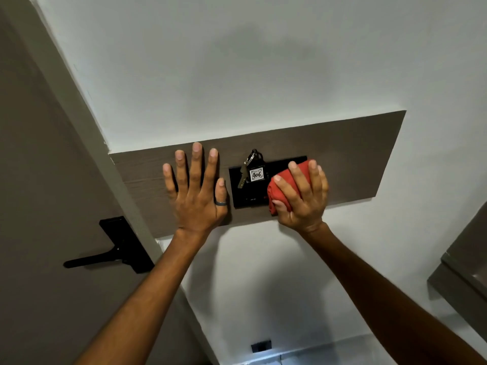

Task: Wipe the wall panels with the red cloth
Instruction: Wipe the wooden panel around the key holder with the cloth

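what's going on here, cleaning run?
Yes. A person is wiping a brown wood-grain wall panel. The right hand grips a bunched red cloth and presses it against the right end of a black switch plate mounted on the panel. The left hand lies flat on the panel, fingers spread, just left of the plate. A metal key with a tag marked 406 hangs from the plate's top. A black lever door handle sits on the door at left.

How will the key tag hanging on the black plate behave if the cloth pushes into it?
The key tag hangs from a ring at its top, so it will probably swing aside rather than resist. It looks small and light. The key beside it dangles loose and may swing too as the red cloth passes.
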The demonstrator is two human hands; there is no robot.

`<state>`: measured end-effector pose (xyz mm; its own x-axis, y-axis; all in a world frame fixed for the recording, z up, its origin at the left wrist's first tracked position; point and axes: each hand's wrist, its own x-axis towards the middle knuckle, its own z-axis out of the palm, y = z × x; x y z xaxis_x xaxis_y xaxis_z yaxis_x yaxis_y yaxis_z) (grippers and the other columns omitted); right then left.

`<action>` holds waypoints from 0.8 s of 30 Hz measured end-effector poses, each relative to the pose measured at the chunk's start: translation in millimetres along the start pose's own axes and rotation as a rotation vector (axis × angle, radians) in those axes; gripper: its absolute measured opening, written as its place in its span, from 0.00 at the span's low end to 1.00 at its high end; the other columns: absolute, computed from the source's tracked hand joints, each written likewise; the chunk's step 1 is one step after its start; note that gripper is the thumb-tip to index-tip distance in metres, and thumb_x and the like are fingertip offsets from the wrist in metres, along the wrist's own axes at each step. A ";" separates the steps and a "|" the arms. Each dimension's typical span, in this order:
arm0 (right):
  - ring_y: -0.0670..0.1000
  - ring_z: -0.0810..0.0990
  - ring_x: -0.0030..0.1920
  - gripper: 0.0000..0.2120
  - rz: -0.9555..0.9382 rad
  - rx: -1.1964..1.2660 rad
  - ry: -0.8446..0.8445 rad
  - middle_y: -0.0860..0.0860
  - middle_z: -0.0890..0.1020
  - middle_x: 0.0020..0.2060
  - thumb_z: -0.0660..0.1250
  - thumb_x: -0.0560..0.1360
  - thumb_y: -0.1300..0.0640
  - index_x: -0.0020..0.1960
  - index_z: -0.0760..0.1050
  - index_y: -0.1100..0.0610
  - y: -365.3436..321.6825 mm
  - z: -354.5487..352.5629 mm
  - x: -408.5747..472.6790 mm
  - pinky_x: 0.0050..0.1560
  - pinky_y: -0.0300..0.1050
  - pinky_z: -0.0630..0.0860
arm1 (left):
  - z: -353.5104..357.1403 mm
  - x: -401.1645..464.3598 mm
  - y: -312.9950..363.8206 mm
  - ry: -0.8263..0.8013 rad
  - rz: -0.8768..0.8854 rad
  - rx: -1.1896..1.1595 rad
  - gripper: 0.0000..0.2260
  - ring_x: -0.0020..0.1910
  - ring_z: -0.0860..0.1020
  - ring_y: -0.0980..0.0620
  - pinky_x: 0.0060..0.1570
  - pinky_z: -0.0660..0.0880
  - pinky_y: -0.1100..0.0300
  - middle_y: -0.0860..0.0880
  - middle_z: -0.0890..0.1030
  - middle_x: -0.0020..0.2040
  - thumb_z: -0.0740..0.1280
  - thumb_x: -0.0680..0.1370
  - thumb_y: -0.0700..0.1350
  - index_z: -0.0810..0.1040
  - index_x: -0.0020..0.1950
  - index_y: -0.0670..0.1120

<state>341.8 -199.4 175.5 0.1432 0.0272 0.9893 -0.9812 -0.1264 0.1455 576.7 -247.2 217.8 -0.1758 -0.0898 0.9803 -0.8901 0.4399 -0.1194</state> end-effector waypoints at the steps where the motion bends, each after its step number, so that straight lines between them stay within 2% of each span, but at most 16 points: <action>1: 0.63 0.66 0.80 0.20 0.012 0.004 -0.005 0.57 0.76 0.70 0.58 0.83 0.44 0.70 0.76 0.50 2.4 0.8 3.4 0.75 0.62 0.69 | -0.2 -0.1 0.0 0.001 0.000 -0.002 0.26 0.83 0.47 0.45 0.82 0.46 0.43 0.49 0.49 0.84 0.54 0.85 0.52 0.58 0.82 0.49; 4: 0.63 0.64 0.81 0.19 0.319 0.035 0.046 0.54 0.75 0.74 0.61 0.82 0.46 0.72 0.75 0.47 -23.4 7.5 24.5 0.78 0.61 0.66 | 0.4 1.3 0.4 -0.008 -0.003 -0.008 0.25 0.83 0.47 0.45 0.82 0.45 0.43 0.49 0.50 0.84 0.54 0.85 0.52 0.59 0.82 0.49; 5: 0.63 0.64 0.81 0.19 0.364 0.045 0.055 0.54 0.76 0.74 0.61 0.83 0.46 0.72 0.76 0.47 -31.2 7.6 25.9 0.79 0.61 0.64 | 0.3 1.1 1.5 -0.012 -0.015 -0.015 0.25 0.83 0.46 0.45 0.82 0.45 0.43 0.50 0.49 0.84 0.54 0.85 0.52 0.58 0.82 0.49; 9: 0.66 0.69 0.77 0.19 0.100 0.020 0.013 0.58 0.79 0.70 0.60 0.83 0.45 0.70 0.78 0.49 -8.3 -0.5 30.4 0.77 0.62 0.68 | 0.5 0.0 2.9 0.002 -0.018 -0.022 0.25 0.83 0.46 0.46 0.82 0.45 0.43 0.50 0.49 0.84 0.54 0.85 0.52 0.59 0.82 0.49; 10: 0.66 0.69 0.77 0.19 0.130 0.011 0.004 0.57 0.79 0.71 0.61 0.83 0.45 0.69 0.78 0.49 -6.3 0.3 33.9 0.77 0.62 0.68 | 0.2 0.3 3.6 0.001 -0.024 -0.017 0.25 0.83 0.46 0.46 0.81 0.45 0.43 0.50 0.49 0.84 0.54 0.85 0.52 0.59 0.82 0.49; 13: 0.63 0.64 0.81 0.18 0.377 0.027 0.020 0.55 0.76 0.74 0.62 0.83 0.46 0.71 0.77 0.47 -30.3 6.3 39.7 0.80 0.61 0.63 | 1.7 0.9 6.3 -0.015 -0.042 -0.021 0.26 0.83 0.46 0.45 0.82 0.44 0.43 0.48 0.54 0.82 0.54 0.85 0.52 0.57 0.83 0.49; 14: 0.63 0.62 0.82 0.19 0.383 0.028 0.010 0.55 0.75 0.75 0.62 0.84 0.46 0.72 0.76 0.47 -38.2 6.5 34.7 0.80 0.62 0.62 | 2.2 -0.7 6.5 -0.021 -0.047 -0.019 0.26 0.83 0.46 0.45 0.82 0.44 0.43 0.48 0.55 0.82 0.54 0.85 0.51 0.56 0.83 0.50; 16: 0.63 0.61 0.82 0.21 0.244 0.024 -0.028 0.56 0.75 0.74 0.60 0.84 0.44 0.74 0.74 0.49 -31.4 -0.7 22.3 0.80 0.63 0.64 | 3.2 -3.6 8.6 -0.026 -0.050 -0.024 0.26 0.83 0.46 0.45 0.81 0.44 0.42 0.45 0.59 0.82 0.54 0.85 0.51 0.56 0.83 0.49; 18: 0.65 0.65 0.80 0.23 0.034 0.006 -0.059 0.56 0.74 0.73 0.59 0.84 0.42 0.76 0.72 0.50 -7.2 -8.7 17.6 0.77 0.63 0.68 | 2.7 -3.6 10.9 -0.028 -0.054 -0.015 0.26 0.83 0.46 0.45 0.81 0.45 0.42 0.41 0.63 0.80 0.54 0.84 0.50 0.56 0.83 0.48; 20: 0.65 0.69 0.77 0.27 -0.098 -0.049 -0.079 0.56 0.74 0.74 0.61 0.83 0.41 0.78 0.69 0.50 10.2 -6.8 21.4 0.76 0.63 0.70 | 0.9 -1.4 12.1 -0.030 -0.056 -0.004 0.26 0.83 0.45 0.45 0.81 0.44 0.42 0.40 0.64 0.79 0.54 0.84 0.50 0.57 0.83 0.48; 24: 0.65 0.67 0.79 0.25 -0.008 -0.021 -0.094 0.55 0.74 0.75 0.63 0.83 0.44 0.77 0.71 0.52 4.9 -5.3 19.1 0.77 0.62 0.68 | -1.2 -1.6 12.3 -0.070 -0.072 0.005 0.26 0.83 0.43 0.47 0.81 0.41 0.44 0.38 0.64 0.79 0.53 0.85 0.51 0.55 0.83 0.48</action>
<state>339.0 -194.3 195.1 0.1618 -0.0649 0.9847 -0.9823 -0.1059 0.1545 566.5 -240.5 214.9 -0.1396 -0.1831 0.9731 -0.9037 0.4253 -0.0497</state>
